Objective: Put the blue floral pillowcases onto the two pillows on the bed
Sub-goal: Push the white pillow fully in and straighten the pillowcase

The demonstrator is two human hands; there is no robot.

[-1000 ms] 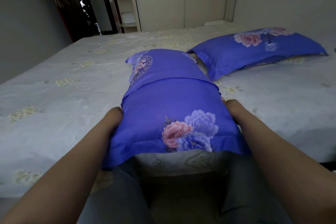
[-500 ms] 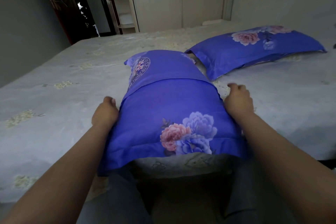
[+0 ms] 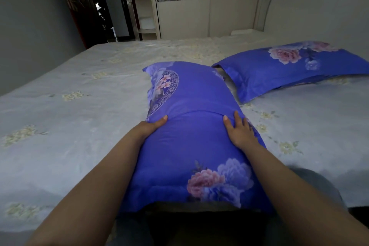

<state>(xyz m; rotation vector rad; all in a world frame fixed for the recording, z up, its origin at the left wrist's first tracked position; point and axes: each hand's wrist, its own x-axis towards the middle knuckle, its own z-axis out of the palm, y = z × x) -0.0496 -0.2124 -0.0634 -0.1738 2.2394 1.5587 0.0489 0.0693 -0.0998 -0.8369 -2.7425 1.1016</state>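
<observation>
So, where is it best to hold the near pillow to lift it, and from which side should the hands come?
Probably by its two long edges, one hand from each side. The near pillow lies lengthwise away from the person, and the left hand and right hand already rest at its edges near the overlapping flap.

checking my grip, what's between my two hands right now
In the head view, the near pillow in its blue floral case lies between the left hand and right hand.
</observation>
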